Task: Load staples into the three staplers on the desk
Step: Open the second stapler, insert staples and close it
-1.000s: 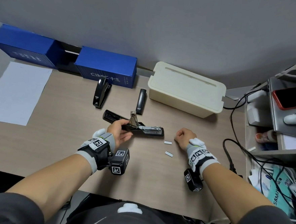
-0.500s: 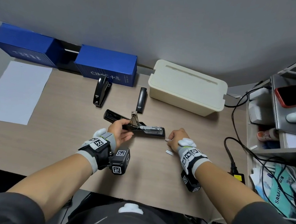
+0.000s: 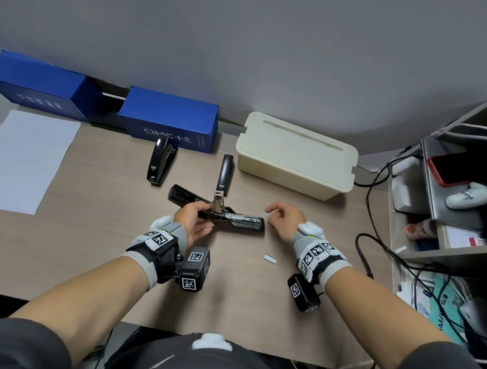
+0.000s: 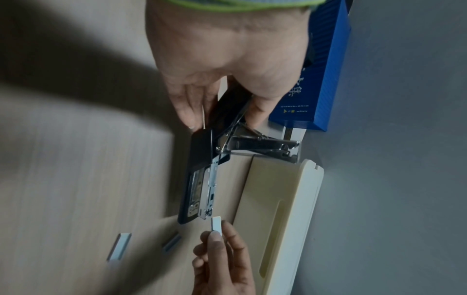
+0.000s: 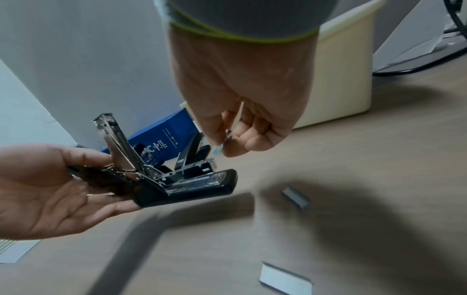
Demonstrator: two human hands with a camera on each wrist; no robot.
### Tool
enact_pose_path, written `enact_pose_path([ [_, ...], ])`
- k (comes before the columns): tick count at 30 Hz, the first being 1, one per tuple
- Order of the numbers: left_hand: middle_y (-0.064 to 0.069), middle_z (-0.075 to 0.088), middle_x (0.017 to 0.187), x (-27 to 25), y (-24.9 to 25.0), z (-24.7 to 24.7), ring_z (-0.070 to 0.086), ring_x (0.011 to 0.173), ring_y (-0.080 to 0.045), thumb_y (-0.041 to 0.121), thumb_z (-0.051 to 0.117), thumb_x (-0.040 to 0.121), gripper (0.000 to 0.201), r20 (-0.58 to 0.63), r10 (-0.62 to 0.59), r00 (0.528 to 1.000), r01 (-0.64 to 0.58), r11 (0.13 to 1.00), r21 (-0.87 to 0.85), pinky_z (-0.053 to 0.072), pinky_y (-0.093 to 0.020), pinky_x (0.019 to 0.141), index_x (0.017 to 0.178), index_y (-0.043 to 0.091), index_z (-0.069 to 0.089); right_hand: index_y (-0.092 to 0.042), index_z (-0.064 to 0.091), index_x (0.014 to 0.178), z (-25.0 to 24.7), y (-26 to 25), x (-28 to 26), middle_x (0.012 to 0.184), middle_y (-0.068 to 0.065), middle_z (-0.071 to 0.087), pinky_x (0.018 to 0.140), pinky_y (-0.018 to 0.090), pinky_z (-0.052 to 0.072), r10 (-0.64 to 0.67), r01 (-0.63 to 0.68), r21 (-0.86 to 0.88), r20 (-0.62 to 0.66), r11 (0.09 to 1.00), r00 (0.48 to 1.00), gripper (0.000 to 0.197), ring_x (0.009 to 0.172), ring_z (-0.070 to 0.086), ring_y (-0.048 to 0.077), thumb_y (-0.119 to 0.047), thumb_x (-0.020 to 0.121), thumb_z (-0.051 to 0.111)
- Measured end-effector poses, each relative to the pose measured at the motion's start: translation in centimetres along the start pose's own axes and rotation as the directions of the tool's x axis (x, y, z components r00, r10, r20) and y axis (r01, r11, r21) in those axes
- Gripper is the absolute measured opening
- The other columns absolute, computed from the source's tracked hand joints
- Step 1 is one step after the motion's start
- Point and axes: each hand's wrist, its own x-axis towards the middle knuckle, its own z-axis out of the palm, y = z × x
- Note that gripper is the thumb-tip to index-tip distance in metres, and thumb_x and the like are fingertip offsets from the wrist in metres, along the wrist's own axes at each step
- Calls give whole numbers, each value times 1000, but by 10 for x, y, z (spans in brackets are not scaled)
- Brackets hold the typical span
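A black stapler [image 3: 242, 220] lies opened out on the desk middle, its metal staple channel [image 4: 211, 187] bare. My left hand [image 3: 203, 211] grips it by the hinge end, thumb on top and fingers beneath. My right hand [image 3: 269, 212] pinches a short staple strip [image 4: 217, 224] just off the channel's front tip, not touching it. Two more black staplers, one at the left [image 3: 161, 161] and one at the right [image 3: 225, 174], stand shut farther back. Two loose staple strips, one nearer [image 5: 285, 279] and one farther [image 5: 295, 197], lie on the desk below my right hand.
A cream lidded box [image 3: 296, 159] stands behind my right hand. Two blue boxes [image 3: 169, 121] line the wall at the back left. A white sheet [image 3: 22, 160] lies at the far left. Shelves and black cables [image 3: 376, 251] crowd the right edge.
My right hand slid left, picked a staple strip off the desk and raised it to the stapler's front end. My left hand has kept its hold on the stapler.
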Motion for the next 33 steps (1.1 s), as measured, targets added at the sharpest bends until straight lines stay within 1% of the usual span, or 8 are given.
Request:
enact_pose_path([
  [3,-16,66,105,-2,2,1,70,78,-27,24,65,82,37,3,10,1000,-10,1000,-3,54,-24,46,116,10,62,-26,71,85,0,-9,-1,60,-10,49,56,22,40,-45,44,15,47,999,998,23,52,44,7,-7,75,64],
  [8,-19,68,113,-3,3,1,71,81,-28,25,65,83,46,3,8,1000,-8,1000,-9,53,-24,46,124,6,60,-31,71,79,7,-9,5,67,-4,57,66,27,47,-72,68,53,89,996,993,23,62,53,13,-8,75,71],
  [13,-18,68,109,-5,5,1,71,79,-27,25,64,83,46,12,10,1000,-10,1000,-14,54,-24,47,125,5,61,-24,75,89,11,-11,8,63,-13,56,66,22,42,-77,80,-33,69,996,995,15,60,52,9,-15,77,72],
  [19,-21,69,119,-7,5,-1,73,83,-28,25,65,82,48,4,3,1000,-3,1000,-15,54,-25,47,126,5,60,-23,75,92,11,-13,4,66,-12,57,67,18,39,-107,111,-85,49,990,993,15,65,53,10,-17,79,70],
  [23,-19,70,112,-8,6,-2,73,84,-28,25,64,82,47,18,2,1000,-2,1000,-16,54,-28,55,126,6,60,-24,75,92,10,-13,4,65,-12,58,63,17,38,-90,93,-98,35,991,995,14,64,53,9,-18,80,70],
  [26,-14,72,104,-8,6,-3,73,85,-27,27,64,80,49,26,-1,1000,1,1000,2,54,-27,55,126,9,62,-24,75,92,10,-13,4,63,-15,56,58,13,36,-82,85,-101,34,991,996,13,63,53,8,-20,81,70],
  [29,-13,72,101,-9,6,-3,73,86,-28,26,64,81,47,28,1,1000,-1,1000,8,54,-27,57,125,9,63,-25,75,91,11,-13,3,63,-14,56,54,9,33,-81,87,-144,48,986,996,13,62,53,7,-20,80,69],
  [33,-15,72,102,-11,5,-5,73,85,-27,26,64,81,46,27,2,1000,-3,1000,27,53,-27,54,123,8,62,-29,74,87,13,-12,2,68,-12,60,59,15,38,-52,56,-157,33,986,998,16,66,56,10,-18,78,66],
])
